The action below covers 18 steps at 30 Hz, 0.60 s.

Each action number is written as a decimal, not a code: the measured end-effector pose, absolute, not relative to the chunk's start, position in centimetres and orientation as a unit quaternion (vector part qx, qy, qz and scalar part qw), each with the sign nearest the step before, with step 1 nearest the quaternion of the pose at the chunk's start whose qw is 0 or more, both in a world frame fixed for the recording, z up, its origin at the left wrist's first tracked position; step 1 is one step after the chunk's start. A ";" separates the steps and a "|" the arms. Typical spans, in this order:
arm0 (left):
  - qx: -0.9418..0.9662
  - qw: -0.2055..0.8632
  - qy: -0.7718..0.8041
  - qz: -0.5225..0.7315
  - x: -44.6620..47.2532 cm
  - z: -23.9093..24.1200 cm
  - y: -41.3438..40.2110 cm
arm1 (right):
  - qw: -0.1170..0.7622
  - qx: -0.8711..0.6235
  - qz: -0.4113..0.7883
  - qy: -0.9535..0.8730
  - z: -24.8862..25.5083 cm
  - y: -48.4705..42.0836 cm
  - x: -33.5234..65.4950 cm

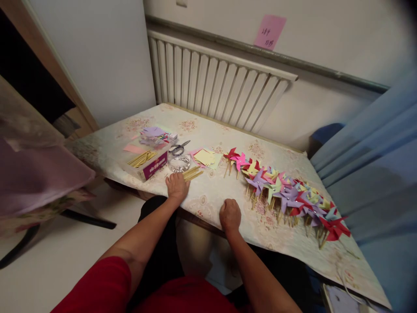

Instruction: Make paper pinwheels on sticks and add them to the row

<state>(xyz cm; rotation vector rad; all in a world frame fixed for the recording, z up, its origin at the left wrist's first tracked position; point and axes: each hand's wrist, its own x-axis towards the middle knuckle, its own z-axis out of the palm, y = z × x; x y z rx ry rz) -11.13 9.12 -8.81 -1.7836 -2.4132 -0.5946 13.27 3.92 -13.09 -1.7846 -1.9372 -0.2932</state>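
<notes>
My left hand (177, 187) lies on the table (208, 200) with its fingers curled down, right next to a small bundle of wooden sticks (193, 174). My right hand (230, 214) rests near the table's front edge as a closed fist; what it holds, if anything, is hidden. To the right of it runs a long row of finished paper pinwheels (286, 193) in red, purple, pink and yellow, on sticks.
A box (147, 163) with more sticks stands at the left, with scissors (180, 148), a clear round container (179, 164) and coloured paper squares (206, 157) behind the hands. A radiator (215, 87) lines the back wall. Blue fabric (374, 165) hangs at the right.
</notes>
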 end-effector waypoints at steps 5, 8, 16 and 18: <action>-0.618 0.034 -0.768 -0.162 -11.5 -8.6 9.7 | 0.235 -0.655 -0.114 -0.710 -13.0 3.8 13.2; -0.645 0.033 -0.750 -0.146 -11.4 -8.5 10.2 | 0.229 -0.656 -0.115 -0.710 -12.9 3.8 13.2; -0.674 0.015 -0.730 -0.107 -9.6 -7.2 11.5 | 0.226 -0.657 -0.115 -0.710 -12.8 3.8 13.1; -0.673 0.006 -0.733 -0.097 -9.1 -6.8 12.1 | 0.223 -0.659 -0.113 -0.709 -12.8 3.8 13.1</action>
